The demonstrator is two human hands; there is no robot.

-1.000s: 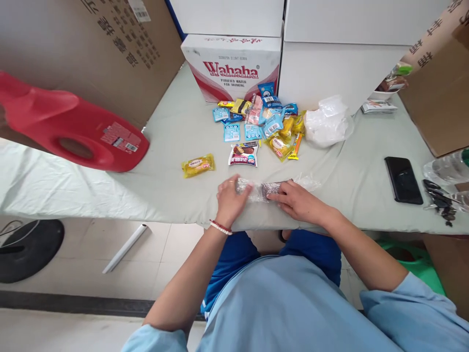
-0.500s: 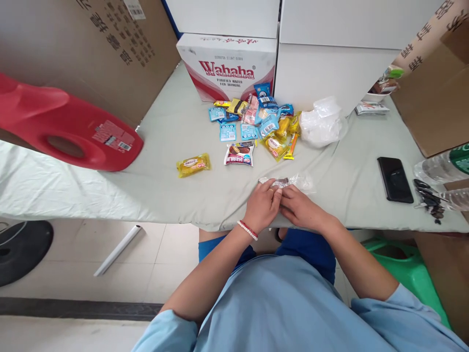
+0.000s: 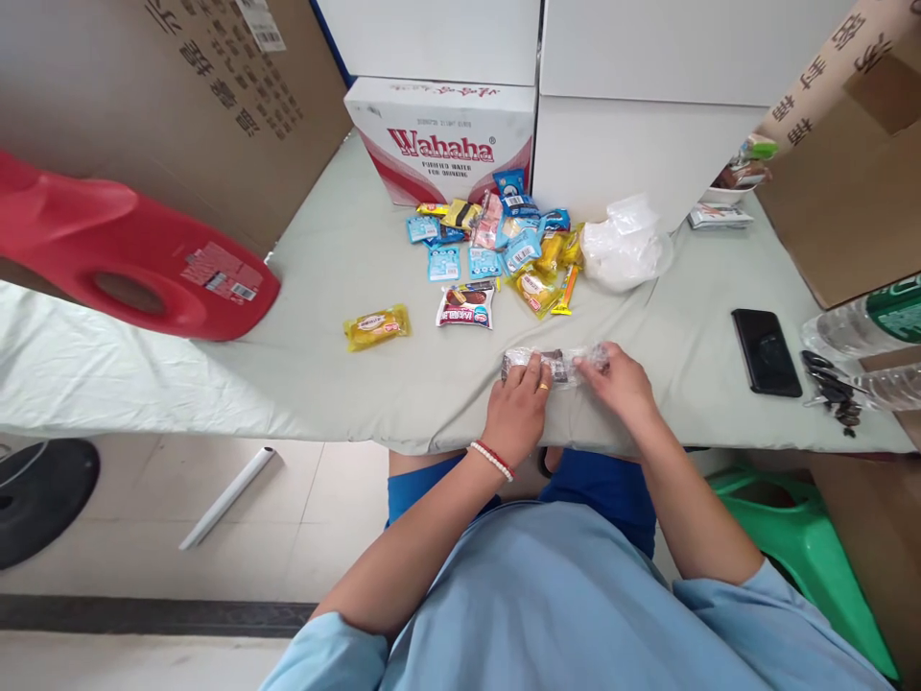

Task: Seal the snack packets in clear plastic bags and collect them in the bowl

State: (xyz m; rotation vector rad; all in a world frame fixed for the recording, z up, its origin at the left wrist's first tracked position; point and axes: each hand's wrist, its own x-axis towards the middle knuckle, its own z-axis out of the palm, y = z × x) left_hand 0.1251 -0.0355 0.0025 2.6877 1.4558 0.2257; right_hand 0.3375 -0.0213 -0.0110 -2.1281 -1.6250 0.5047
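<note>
A clear plastic bag [image 3: 562, 369] with dark brown pieces inside lies near the table's front edge. Across its left part rests my left hand [image 3: 516, 405], fingers stretched out over the plastic and the thumb mostly hidden. My right hand [image 3: 623, 382] is closed on the bag's crumpled right end, pinching it between thumb and fingers. Just beyond them lies a white-and-maroon snack packet [image 3: 464, 307], with a yellow snack packet [image 3: 376, 327] off to the left. Several blue, pink and yellow packets form a snack pile [image 3: 514, 240] farther back.
A white crumpled plastic bag [image 3: 625, 248] sits beside the pile, before a Wahaha carton [image 3: 446, 144]. At left lies a big red jug [image 3: 144, 259]. On the right are a black phone [image 3: 767, 352], keys [image 3: 827, 382] and clear bottles [image 3: 863, 331]. A green stool [image 3: 813, 537] stands below.
My right hand has moved right, away from my left, and now pinches the clear bag's right end. My left hand stays on the left part, where more of the dark contents shows.
</note>
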